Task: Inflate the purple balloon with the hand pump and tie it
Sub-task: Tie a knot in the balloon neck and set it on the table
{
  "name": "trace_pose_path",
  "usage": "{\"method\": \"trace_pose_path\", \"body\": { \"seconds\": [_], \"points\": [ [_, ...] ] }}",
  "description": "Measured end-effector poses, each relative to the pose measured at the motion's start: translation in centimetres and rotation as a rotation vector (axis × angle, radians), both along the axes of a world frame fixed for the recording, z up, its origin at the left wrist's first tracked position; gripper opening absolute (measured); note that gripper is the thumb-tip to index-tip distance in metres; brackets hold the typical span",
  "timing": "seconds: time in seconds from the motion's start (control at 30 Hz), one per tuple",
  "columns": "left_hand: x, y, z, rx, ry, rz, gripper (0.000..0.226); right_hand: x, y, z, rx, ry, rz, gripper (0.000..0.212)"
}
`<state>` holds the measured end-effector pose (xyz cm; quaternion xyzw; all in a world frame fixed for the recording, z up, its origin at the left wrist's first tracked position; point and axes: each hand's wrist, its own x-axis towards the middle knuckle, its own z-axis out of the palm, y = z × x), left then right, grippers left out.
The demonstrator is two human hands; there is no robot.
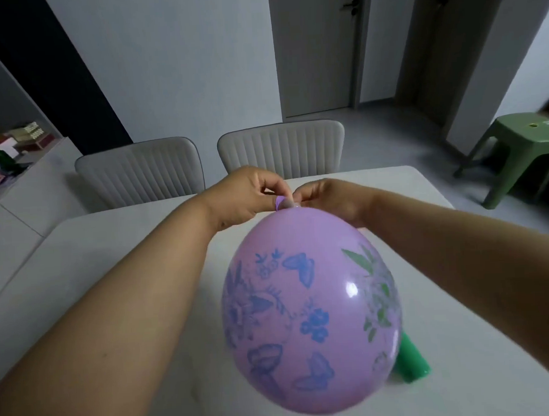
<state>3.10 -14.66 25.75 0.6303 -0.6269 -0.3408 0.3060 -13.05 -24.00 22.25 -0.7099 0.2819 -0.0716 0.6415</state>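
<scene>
left hand: fingers pinched | right hand: fingers pinched | forearms extended, converging

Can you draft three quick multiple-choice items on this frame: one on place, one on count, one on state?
1. Where does the green pump lie?
A. On the green stool
B. On the table, partly hidden behind the balloon
C. In the left hand

2. How many chairs stand at the table's far edge?
A. One
B. Two
C. Four

3. What state is the purple balloon in?
A. Flat on the table
B. Fitted on the pump nozzle
C. Inflated, neck pinched by both hands

Answers:
1 B: its green end shows on the table beside the balloon's lower right.
2 B: two padded chairs stand side by side.
3 C: it is full and round, with the left hand and right hand meeting at the neck.
</scene>
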Motion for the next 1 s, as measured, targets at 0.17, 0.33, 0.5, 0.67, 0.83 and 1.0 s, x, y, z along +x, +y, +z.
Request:
{"method": "trace_pose_path", "body": {
  "seconds": [0.17, 0.33, 0.5, 0.67, 0.83, 1.0],
  "points": [
    [-0.1, -0.7, -1.5, -0.131, -0.237, 0.035, 0.011, 1.2, -0.3, 1.2, -0.342, 0.167, -0.108, 0.017],
    [-0.6, 0.2, -5.0, -0.334, -0.166, 0.201, 0.012, 1.5, 1.5, 1.2, -0.442, 0.170, -0.351, 0.009],
    [-2.5, 1.2, -6.9, -0.303, 0.258, 0.501, 0.009, 1.3, 4.1, -1.4, -0.450, -0.063, -0.555, 0.016],
    [-3.7, 1.8, -7.9, -0.200, 0.532, 0.600, 0.011, 0.8, 4.8, -3.2, -0.494, -0.170, -0.595, 0.013],
    [-3.7, 1.9, -7.8, -0.114, 0.704, 0.632, 0.004, 0.3, 4.8, -2.9, -0.561, -0.208, -0.537, 0.009],
    [-3.7, 2.0, -7.7, 0.041, 0.822, 0.490, 0.014, -0.3, 3.6, -2.8, -0.726, -0.253, -0.399, 0.007]
  ]
}}
